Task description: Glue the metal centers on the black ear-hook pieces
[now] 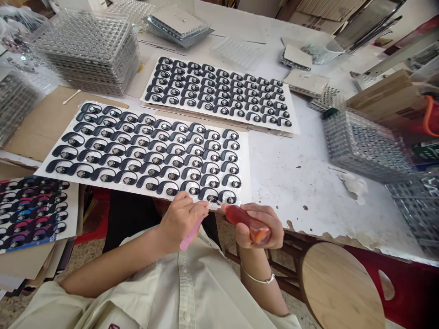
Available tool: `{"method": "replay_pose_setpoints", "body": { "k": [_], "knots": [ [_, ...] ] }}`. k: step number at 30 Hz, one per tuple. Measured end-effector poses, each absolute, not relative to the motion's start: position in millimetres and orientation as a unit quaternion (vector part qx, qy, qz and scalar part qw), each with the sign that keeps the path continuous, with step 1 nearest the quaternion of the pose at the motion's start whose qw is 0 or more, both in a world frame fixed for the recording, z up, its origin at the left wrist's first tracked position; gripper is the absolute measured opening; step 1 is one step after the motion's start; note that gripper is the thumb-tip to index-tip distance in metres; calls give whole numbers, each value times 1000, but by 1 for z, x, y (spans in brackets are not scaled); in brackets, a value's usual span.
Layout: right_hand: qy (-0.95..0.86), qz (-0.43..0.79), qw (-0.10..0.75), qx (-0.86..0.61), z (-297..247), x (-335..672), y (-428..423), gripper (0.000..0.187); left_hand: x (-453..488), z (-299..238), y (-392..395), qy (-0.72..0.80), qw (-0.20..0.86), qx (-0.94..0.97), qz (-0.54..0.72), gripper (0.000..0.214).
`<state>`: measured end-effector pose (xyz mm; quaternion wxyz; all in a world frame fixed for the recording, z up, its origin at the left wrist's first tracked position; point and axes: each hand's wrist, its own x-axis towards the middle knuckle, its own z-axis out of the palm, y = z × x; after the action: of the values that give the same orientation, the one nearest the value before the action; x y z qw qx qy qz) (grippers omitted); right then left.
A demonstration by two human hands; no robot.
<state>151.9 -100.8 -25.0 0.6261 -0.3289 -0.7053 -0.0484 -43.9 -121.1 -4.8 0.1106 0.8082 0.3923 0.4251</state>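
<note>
A white sheet (244,183) lies at the table's front edge, carrying several rows of black ear-hook earphones with round silver centres. My left hand (180,221) is shut on a slim pink tool (190,234), its fingertips at the sheet's near edge beside the front-row earphone (212,197). My right hand (257,226) grips a red translucent squeeze bottle (240,215) with an orange end, and its narrow tip points at the same earphones. The tool's tip is hidden behind my fingers.
A second earphone sheet (219,91) lies behind the first on the white, paint-worn table (295,183). Stacks of clear plastic trays (85,52) stand at the back left and right. A sheet of coloured earphones (32,214) lies at the left. A wooden stool (339,285) stands at the right.
</note>
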Motion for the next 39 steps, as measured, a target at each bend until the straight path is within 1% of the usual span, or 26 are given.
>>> {"method": "replay_pose_setpoints", "body": {
  "k": [4,10,16,22,31,39],
  "knots": [
    [-669,-46,656,-345,-30,150,-98,26,-46,-8,-121,391,133,804,427,14],
    [-626,-26,689,-363,-38,151,-94,28,-48,-13,-122,390,145,797,438,16],
    [-629,1,689,-361,-38,151,-97,29,-47,-12,-121,385,152,795,443,15],
    [-626,-5,691,-363,-39,151,-96,28,-47,-11,-120,385,145,796,444,14],
    [-630,24,682,-370,-37,151,-96,28,-49,-15,-121,376,170,794,447,16],
    [-628,42,682,-374,-32,151,-92,25,-62,-10,-117,397,155,769,476,14]
  ]
}}
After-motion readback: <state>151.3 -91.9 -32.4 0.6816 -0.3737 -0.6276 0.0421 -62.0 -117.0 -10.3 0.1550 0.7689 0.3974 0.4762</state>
